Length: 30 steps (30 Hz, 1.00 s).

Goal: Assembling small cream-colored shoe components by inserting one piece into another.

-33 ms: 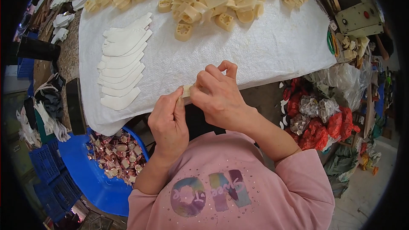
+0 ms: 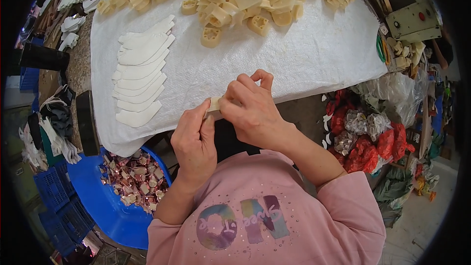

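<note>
Between my two hands is a small cream piece [image 2: 214, 103], mostly covered by the fingers; it looks like one of the cream plastic shoe heels. My left hand [image 2: 194, 132] pinches its left end with thumb and fingers. Curled over the right end is my right hand [image 2: 250, 110], its fingers bent. Both hands are just off the near edge of a table covered with a white woven sheet [image 2: 304, 61]. Left of them, thin white curved strips [image 2: 142, 72] lie overlapped in a column. A heap of cream heels [image 2: 248, 0] fills the far side.
A blue tub [image 2: 86, 179] of pinkish metallic and cream pieces stands low at the left. A dark phone-like slab [image 2: 87, 122] rests by the table's left edge. At the right are red plastic bags [image 2: 360, 154], clear plastic and a greenish metal box [image 2: 413, 22].
My left thumb has shifted slightly down, away from the cream piece's near side. My right hand and everything on the table look the same.
</note>
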{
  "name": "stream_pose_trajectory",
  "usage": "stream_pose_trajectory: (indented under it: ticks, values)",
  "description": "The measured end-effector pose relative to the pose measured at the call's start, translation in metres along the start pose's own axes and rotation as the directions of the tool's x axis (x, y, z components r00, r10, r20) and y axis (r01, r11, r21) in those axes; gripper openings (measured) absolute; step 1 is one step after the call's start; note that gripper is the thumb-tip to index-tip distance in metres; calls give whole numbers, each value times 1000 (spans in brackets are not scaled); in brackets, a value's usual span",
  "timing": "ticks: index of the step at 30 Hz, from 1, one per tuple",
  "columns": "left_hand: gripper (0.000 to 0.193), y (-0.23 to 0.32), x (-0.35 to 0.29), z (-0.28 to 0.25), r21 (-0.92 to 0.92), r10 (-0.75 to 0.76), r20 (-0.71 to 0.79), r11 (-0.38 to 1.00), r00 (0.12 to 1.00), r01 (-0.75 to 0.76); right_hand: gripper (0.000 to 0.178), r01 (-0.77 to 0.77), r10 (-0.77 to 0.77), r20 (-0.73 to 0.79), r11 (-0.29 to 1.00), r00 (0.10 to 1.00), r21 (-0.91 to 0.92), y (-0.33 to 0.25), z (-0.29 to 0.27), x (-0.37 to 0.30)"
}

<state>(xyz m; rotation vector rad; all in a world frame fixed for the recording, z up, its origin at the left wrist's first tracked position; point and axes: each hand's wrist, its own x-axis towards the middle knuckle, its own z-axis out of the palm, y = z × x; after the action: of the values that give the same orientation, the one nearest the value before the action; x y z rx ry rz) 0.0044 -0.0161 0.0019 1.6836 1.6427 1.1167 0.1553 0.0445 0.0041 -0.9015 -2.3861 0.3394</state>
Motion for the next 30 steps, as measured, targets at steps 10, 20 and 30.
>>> stream_pose_trajectory:
  ticks: [10, 20, 30]
  values:
    - [18, -30, 6, 6, -612, 4, -59, 790, 998, -39, 27, 0, 41, -76, 883, 996, 469, 12, 1, -2]
    - [17, -22, 0, -4, -590, 12, -88, 805, 996, -61, 28, -2, 62, -89, 831, 994, 556, 6, -1, 0]
    - [12, -15, 13, 4, -149, 315, -140, 930, 939, -335, 30, -44, -9, 95, 841, 995, 540, 9, -5, -3]
